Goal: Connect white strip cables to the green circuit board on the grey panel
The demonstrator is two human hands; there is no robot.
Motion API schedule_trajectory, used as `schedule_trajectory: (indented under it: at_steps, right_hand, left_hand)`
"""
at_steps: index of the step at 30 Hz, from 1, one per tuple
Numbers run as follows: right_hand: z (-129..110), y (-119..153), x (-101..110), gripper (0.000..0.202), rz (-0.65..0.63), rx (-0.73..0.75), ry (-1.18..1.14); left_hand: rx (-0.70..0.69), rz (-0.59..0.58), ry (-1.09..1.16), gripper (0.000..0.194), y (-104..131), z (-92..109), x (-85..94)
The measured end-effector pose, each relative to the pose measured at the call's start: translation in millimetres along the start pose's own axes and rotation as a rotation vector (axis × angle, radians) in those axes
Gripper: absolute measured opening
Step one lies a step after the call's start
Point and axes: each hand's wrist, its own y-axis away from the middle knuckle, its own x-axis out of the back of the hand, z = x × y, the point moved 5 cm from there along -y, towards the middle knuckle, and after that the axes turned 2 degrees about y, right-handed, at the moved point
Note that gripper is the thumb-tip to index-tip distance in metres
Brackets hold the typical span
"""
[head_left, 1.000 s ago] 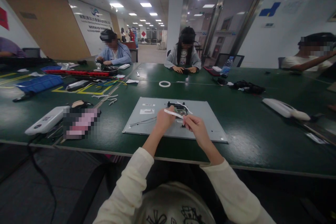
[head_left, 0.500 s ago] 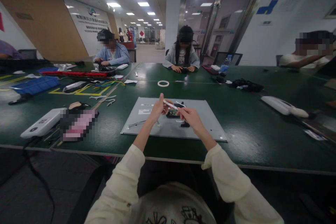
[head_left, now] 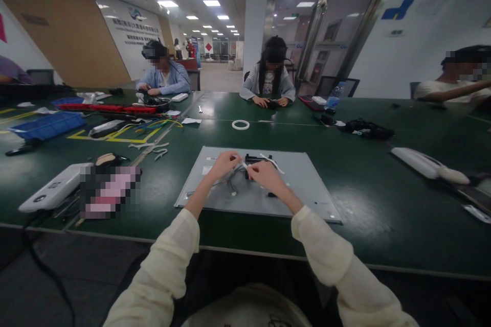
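Both hands work over a flat grey panel point(head_left: 303, 184) on the table. My left hand point(head_left: 225, 164) is closed, its fingertips pinched at one end of a short white strip point(head_left: 244, 164), with thin dark cables point(head_left: 231, 184) just below. My right hand point(head_left: 264, 174) pinches the strip's other end, close beside the left fingertips. Behind the right hand lies a black-framed part point(head_left: 251, 158) on the panel, partly hidden by that hand. A second white strip point(head_left: 276, 165) curves across its right side.
A white ring like a tape roll point(head_left: 240, 124) lies beyond the panel. To the left are a white power bank-like device point(head_left: 56, 186), a pink item point(head_left: 113, 191), white pieces point(head_left: 159, 152) and a blue tray point(head_left: 48, 126). Co-workers sit across the table.
Both hands have come down and to the left, nearer the panel and the cables. The left thumb, raised before, is now lowered. The view has shifted slightly.
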Motion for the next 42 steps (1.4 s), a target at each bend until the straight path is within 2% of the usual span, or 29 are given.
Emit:
schedule_trajectory:
  at_steps: [2,6,12,16,20,26,32,37,42]
  right_hand:
    - [-2,3,-2,0.04,0.04,-0.021,0.119]
    - [6,7,6,0.041,0.208,-0.06,0.228]
    - [9,11,3,0.026,0.306,0.109,0.16]
    - [-5,15,-7,0.019,0.297,0.232,0.146]
    - [-23,23,-17,0.021,0.25,0.382,0.161]
    - [-36,33,-34,0.023,0.192,0.496,0.2]
    - [-42,34,-44,0.024,0.129,0.507,0.28]
    - [-44,34,-44,0.028,0.108,0.468,0.285]
    - [-45,36,-44,0.031,0.109,0.441,0.277]
  left_hand:
    - [-0.001,-0.016,-0.031,0.027,1,-7,-2.3]
    - [0.009,-0.103,-0.05,0.027,2,-14,-3.3]
    - [-0.032,-0.194,-0.083,0.028,3,-20,-4.4]
    - [-0.029,-0.192,-0.129,0.022,2,-22,-5.3]
    - [-0.039,-0.165,-0.152,0.017,4,-19,-5.1]
    - [-0.032,-0.152,-0.193,0.016,6,-15,-5.4]
    - [-0.005,-0.152,-0.267,0.014,6,-15,-8.2]
    - [-0.015,-0.126,-0.342,0.01,8,-15,-10.0]
    - [-0.01,-0.168,-0.46,0.017,11,-13,-14.2]
